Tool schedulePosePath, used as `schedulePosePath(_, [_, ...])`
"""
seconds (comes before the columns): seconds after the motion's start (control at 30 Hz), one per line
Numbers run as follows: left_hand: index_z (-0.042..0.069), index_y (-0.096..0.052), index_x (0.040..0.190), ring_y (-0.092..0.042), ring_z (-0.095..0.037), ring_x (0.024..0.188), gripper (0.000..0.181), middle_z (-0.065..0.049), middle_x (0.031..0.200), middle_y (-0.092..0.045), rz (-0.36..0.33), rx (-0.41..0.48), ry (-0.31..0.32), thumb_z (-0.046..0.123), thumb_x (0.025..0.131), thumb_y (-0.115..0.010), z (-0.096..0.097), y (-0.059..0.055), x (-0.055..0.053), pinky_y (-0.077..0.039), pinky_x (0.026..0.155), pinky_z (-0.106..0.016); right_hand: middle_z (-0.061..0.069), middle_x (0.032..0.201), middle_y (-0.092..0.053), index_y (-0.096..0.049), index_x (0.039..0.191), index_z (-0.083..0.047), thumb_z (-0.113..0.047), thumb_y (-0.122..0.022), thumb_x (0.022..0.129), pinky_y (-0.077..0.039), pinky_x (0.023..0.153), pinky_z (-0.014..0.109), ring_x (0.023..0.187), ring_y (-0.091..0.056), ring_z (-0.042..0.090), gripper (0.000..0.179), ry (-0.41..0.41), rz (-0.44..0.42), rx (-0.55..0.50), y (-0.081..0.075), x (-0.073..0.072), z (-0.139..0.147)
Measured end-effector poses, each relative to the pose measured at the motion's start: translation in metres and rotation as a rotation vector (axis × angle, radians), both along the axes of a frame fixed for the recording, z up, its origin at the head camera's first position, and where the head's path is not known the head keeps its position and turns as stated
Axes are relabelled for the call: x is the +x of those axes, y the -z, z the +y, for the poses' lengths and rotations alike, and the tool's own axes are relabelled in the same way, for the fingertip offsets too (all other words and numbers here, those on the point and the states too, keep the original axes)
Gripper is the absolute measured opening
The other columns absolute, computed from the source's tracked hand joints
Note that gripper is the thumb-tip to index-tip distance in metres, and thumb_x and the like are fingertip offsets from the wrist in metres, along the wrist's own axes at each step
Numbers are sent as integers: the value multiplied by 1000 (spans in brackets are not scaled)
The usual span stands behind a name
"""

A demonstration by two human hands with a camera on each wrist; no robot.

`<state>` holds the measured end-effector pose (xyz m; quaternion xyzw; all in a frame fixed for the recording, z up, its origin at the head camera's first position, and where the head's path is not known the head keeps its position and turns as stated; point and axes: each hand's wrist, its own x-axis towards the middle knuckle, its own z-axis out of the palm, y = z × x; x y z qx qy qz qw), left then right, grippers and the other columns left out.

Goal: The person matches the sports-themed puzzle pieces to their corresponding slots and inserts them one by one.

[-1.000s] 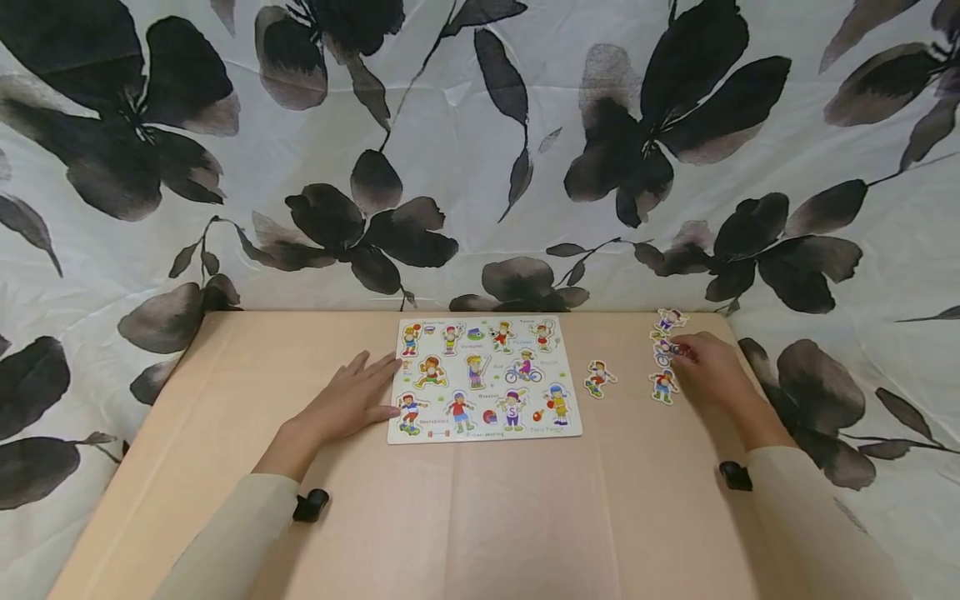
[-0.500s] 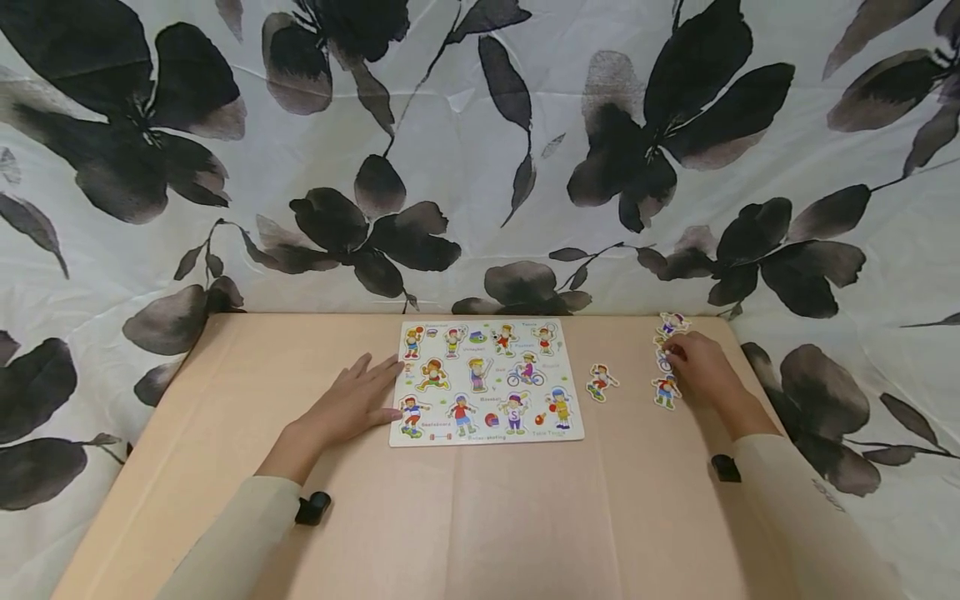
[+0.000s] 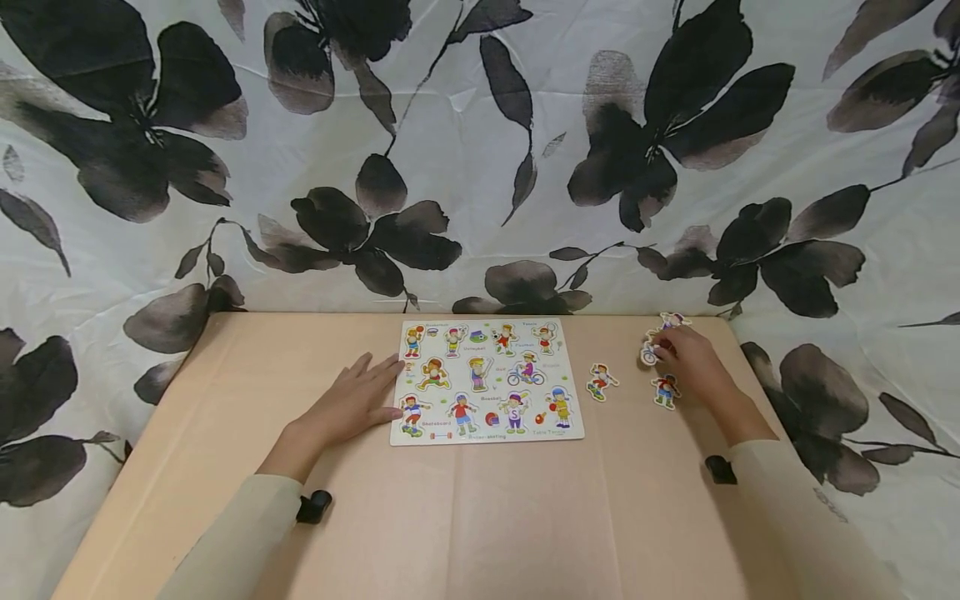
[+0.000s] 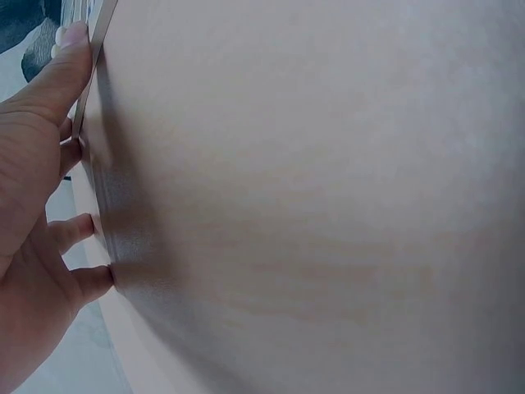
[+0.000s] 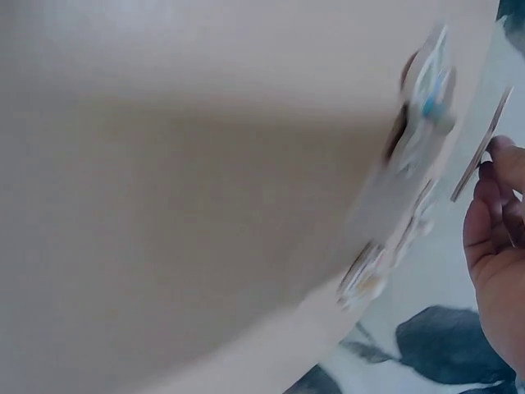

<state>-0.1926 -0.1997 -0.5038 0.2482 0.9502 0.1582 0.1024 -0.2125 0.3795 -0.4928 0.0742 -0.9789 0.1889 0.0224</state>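
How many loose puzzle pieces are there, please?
4: one in the right hand, another right of the board, a third beyond the hand, a fourth nearer; more may be hidden.

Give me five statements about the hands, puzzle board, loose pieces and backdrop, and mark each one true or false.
1. The left hand touches the right edge of the puzzle board. False: it touches the left edge.
2. The right hand pinches a wheeled puzzle piece. True.
3. The loose skateboarder piece lies left of the board. False: it lies on the table, to the board's right.
4. A cyclist figure shows on the board. True.
5. The backdrop cloth is striped. False: it bears dark flowers and leaves on white.
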Motion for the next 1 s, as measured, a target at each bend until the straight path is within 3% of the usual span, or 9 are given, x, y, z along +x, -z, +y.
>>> schedulePosePath(0.33, [12, -37, 161, -18, -54, 154, 83, -10, 169, -31, 6, 7, 2, 49, 95, -70, 0, 0, 0, -20, 119, -75, 17, 99, -64, -69, 103, 2, -6, -71, 96, -55, 78, 47, 88, -62, 30, 11, -73, 78, -19, -8, 4, -46])
schedulePosePath(0.57, [11, -37, 161, -19, -54, 154, 83, -10, 169, -31, 10, 8, -1, 50, 95, -70, 1, 0, 1, -20, 120, -75, 13, 101, -64, -69, 105, -1, -11, -71, 98, -55, 78, 41, 89, -60, 25, 12, -76, 7, -58, -13, 5, -85])
schedulePosePath(0.87, [12, -36, 162, -19, -53, 155, 83, -9, 170, -30, 11, 3, -4, 50, 96, -69, 0, 1, 1, -20, 120, -74, 8, 95, -64, -69, 101, -2, -11, -74, 95, -54, 75, 36, 84, -58, 20, 12, -206, 38, -39, -11, 0, -132])
schedulePosePath(1.0, [12, -36, 162, -18, -53, 155, 84, -9, 170, -31, 8, 7, -4, 51, 95, -70, -1, 1, 1, -21, 120, -75, 7, 95, -64, -69, 103, -3, -13, -74, 96, -54, 77, 36, 85, -57, 19, 13, -239, -2, -18, -11, -3, -152])
